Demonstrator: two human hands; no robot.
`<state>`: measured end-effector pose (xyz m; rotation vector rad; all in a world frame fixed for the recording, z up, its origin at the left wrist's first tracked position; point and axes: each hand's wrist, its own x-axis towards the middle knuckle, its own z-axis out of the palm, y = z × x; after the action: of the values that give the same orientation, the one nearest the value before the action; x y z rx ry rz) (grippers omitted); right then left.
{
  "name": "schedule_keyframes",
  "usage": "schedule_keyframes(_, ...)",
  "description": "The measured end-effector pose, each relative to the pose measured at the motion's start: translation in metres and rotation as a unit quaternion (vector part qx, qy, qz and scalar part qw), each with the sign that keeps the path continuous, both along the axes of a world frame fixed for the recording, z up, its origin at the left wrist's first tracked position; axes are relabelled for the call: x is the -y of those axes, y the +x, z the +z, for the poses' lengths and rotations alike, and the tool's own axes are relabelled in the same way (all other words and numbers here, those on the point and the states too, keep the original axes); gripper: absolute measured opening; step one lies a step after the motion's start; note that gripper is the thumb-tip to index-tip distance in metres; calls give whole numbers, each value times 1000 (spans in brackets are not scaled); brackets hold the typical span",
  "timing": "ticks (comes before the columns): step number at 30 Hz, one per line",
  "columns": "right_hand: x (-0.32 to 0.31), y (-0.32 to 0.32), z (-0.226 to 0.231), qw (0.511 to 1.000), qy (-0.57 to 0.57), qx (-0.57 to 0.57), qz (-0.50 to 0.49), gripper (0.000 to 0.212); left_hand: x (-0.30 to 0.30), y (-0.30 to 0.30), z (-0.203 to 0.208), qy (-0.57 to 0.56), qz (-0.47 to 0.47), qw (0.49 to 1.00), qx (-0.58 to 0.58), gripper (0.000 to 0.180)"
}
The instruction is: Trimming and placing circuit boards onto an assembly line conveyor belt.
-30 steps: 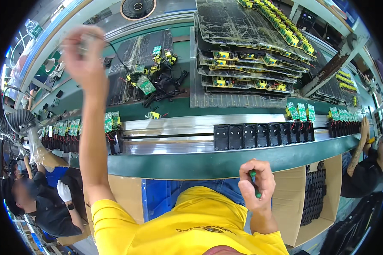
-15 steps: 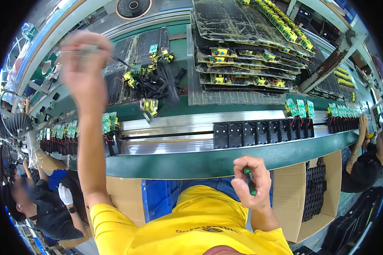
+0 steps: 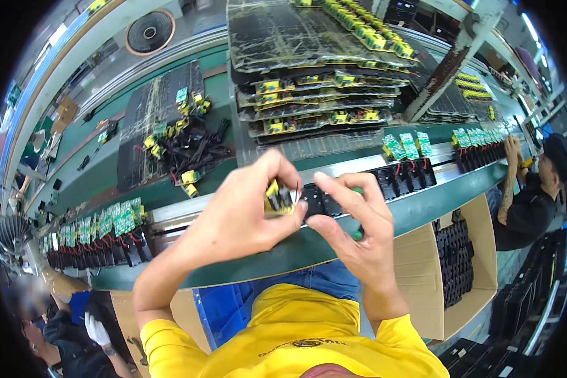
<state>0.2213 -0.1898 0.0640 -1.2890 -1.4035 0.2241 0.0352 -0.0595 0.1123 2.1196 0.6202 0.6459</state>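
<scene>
Green-topped, the long workbench [image 3: 416, 206] runs across a factory floor, a fan [image 3: 150, 31] beyond it and a co-worker [image 3: 523, 208] at its right end. Tall on its far side stands a stack of black trays [image 3: 283, 38] edged with yellow components; below the front edge, at right, is an open cardboard box [image 3: 416, 277]. A metal rail [image 3: 170, 217] carries black cases [image 3: 403, 179], some with green boards above them. Left of the stack lies a heap of black cables [image 3: 198, 148]. Over the rail, the two hands are close together: the left hand [image 3: 252, 208] grips a small yellow circuit board [image 3: 279, 198] between thumb and fingers; the right hand [image 3: 359, 220], just right of that board, has thumb and forefinger apart, its other fingers folded on a green-handled tool [image 3: 358, 235].
</scene>
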Motion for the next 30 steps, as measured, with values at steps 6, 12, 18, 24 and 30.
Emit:
schedule_keyframes(6, -10, 3, -12, 990, -10, -119, 79, 35, 3, 6, -17, -50, -41, 998, -19, 27)
schedule_keyframes(12, -15, 4, -16, 983, 8, -148, 105, 24, -2, 8, -33, -80, -90, 992, 31, 22)
schedule_keyframes(18, -18, 2, -21, 968, -30, -229, 97, 18, 2, -4, -31, -312, -54, 940, 129, 14)
schedule_keyframes(24, -19, -4, -25, 997, -45, -58, 4, 17, -2, -7, -30, -232, 47, 969, 69, 8)
schedule_keyframes(30, 1, -1, -52, 971, -102, 209, -62, 19, -22, -14, -58, -47, 41, 997, -34, 6)
